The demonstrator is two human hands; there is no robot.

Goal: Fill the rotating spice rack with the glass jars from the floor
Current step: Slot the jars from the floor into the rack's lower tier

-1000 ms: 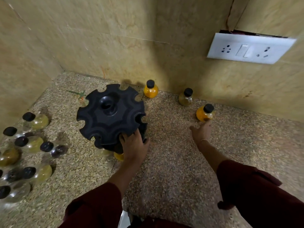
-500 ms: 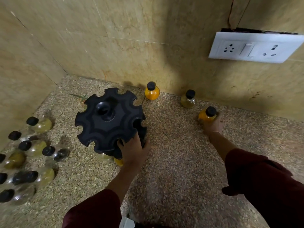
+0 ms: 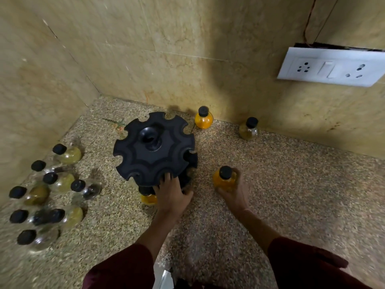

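A black round spice rack (image 3: 155, 148) with notched edges stands on the speckled floor near the corner. My left hand (image 3: 171, 196) grips its near rim. One jar with orange powder (image 3: 148, 197) sits in the rack's lower level, just left of that hand. My right hand (image 3: 234, 191) holds an orange-filled glass jar with a black cap (image 3: 225, 179), lifted just right of the rack. Two more jars stand by the back wall: an orange one (image 3: 203, 118) and an olive one (image 3: 249, 129). Several black-capped jars (image 3: 56, 180) cluster on the floor at the left.
Beige tiled walls close the corner behind and to the left of the rack. A white socket and switch plate (image 3: 331, 66) hangs on the right wall. Bare speckled floor (image 3: 302, 184) stretches to the right. My dark red sleeves fill the lower edge.
My right hand reached the far orange jar by the wall, closed on it and brought it back toward the rack. My left hand stayed on the rack's rim.
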